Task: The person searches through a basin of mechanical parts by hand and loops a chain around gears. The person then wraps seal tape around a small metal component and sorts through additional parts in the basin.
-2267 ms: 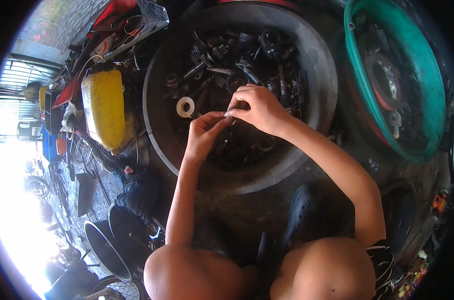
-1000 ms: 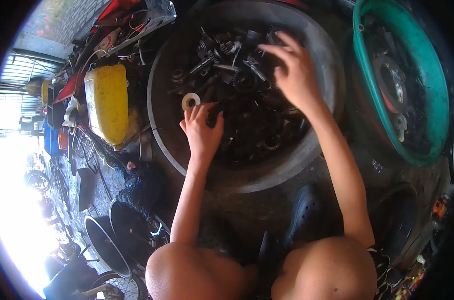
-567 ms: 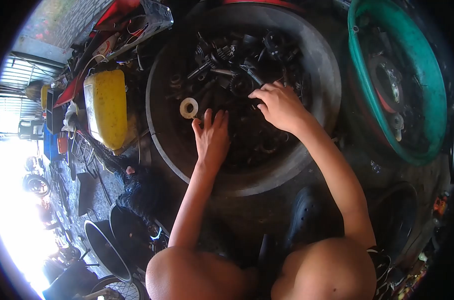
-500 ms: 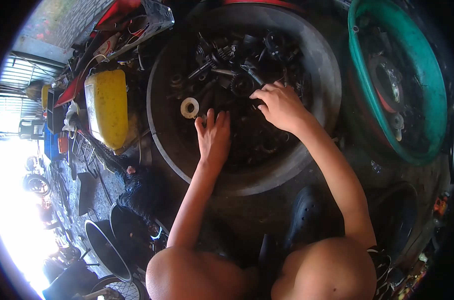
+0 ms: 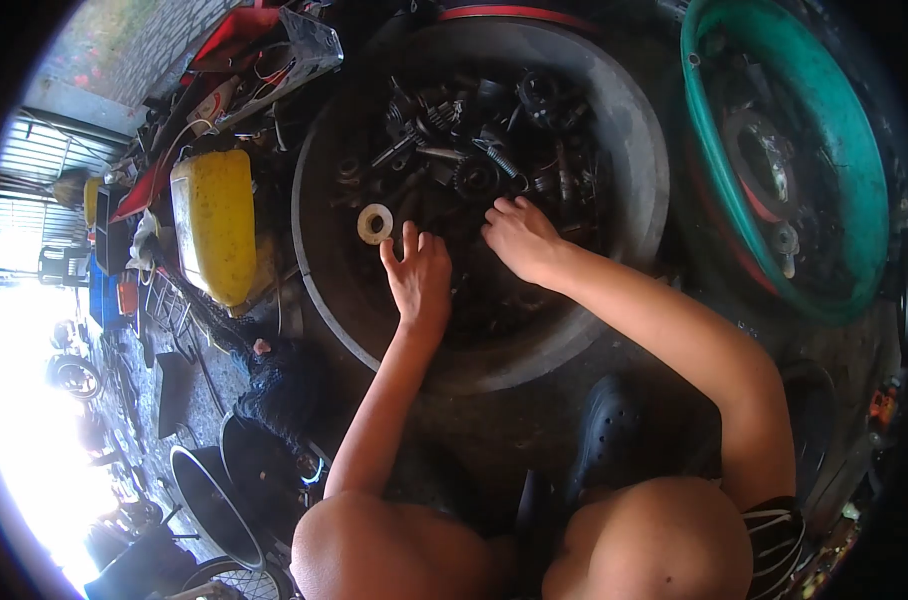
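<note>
A wide grey tub (image 5: 646, 130) holds a dark heap of greasy metal parts. My left hand (image 5: 421, 280) rests over its near left part, fingers spread, with nothing seen in them. Beside those fingertips lies a pale ring (image 5: 363, 224) with a round hole. My right hand (image 5: 519, 238) is at the middle of the heap, its fingers curled and close together; anything in them is hidden. Just beyond it lie a coil spring (image 5: 499, 160) and a dark toothed gear (image 5: 473, 178). A toothed shaft (image 5: 410, 138) lies farther back.
At the right stands a green basin (image 5: 709, 150) with a disc-like part and other pieces inside. A yellow plastic container (image 5: 217, 230) is left of the tub. Black buckets (image 5: 209, 500) lie at lower left, and a dark clog (image 5: 604, 430) is below the tub.
My right hand has drawn back toward me and to the left, its fingers now more curled. The spring shows more fully. My left hand has barely moved; the view has shifted slightly.
</note>
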Demonstrator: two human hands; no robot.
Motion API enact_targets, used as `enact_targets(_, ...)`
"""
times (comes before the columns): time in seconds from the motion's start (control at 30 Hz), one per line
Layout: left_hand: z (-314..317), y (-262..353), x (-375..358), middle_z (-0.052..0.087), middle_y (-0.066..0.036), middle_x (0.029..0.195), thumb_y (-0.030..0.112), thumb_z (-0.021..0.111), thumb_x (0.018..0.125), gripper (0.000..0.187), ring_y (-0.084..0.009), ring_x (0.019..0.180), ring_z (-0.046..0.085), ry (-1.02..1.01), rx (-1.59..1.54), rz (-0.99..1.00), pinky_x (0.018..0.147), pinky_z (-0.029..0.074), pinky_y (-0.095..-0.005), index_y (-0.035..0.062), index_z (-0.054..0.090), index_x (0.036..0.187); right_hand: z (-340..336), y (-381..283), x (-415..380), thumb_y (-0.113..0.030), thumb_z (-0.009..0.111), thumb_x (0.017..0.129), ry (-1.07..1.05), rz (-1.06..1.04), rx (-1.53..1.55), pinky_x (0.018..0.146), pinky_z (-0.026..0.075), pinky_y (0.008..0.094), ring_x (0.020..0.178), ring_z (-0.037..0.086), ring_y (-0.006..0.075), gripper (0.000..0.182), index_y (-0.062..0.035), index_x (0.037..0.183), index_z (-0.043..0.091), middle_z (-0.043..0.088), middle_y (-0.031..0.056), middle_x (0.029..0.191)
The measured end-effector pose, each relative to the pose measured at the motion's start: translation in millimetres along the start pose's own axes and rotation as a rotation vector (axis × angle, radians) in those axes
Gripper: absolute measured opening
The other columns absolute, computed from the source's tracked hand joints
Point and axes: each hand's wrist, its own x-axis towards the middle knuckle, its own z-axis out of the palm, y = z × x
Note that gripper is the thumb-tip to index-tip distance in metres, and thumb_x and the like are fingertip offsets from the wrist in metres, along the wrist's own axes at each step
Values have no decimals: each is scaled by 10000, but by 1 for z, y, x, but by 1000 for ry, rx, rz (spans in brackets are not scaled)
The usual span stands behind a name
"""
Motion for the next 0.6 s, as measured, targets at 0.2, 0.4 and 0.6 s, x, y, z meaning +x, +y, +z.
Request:
enact_targets(0.2, 1, -1, -1, 530, -36, 803, 82, 552, 644, 102, -188, 1002, 441, -41, 28, -24, 892, 266, -406, 79, 577, 742, -5, 1, 0, -120, 535, 684, 38, 40, 133, 793, 402, 344, 880, 509, 209, 91, -75, 725, 603, 568, 48, 790)
enact_targets(0.4, 3, -9, -4, 530, -29, 819, 80, 554, 635, 106, -184, 1010, 420, 41, -45, -91, 894, 252, -413, 77, 577, 739, -16, 10, 5, -115, 586, 668, 210, 67, 253, 747, 423, 358, 823, 539, 225, 58, -72, 705, 598, 580, 76, 753)
enact_targets(0.6, -3, -12, -3, 523, -31, 860, 62, 558, 605, 152, -189, 1022, 399, -4, -76, -129, 882, 244, -416, 69, 581, 755, -55, 37, -1, -165, 631, 706, 983, 422, 654, 691, 405, 350, 771, 518, 253, 236, -39, 893, 561, 564, 100, 830)
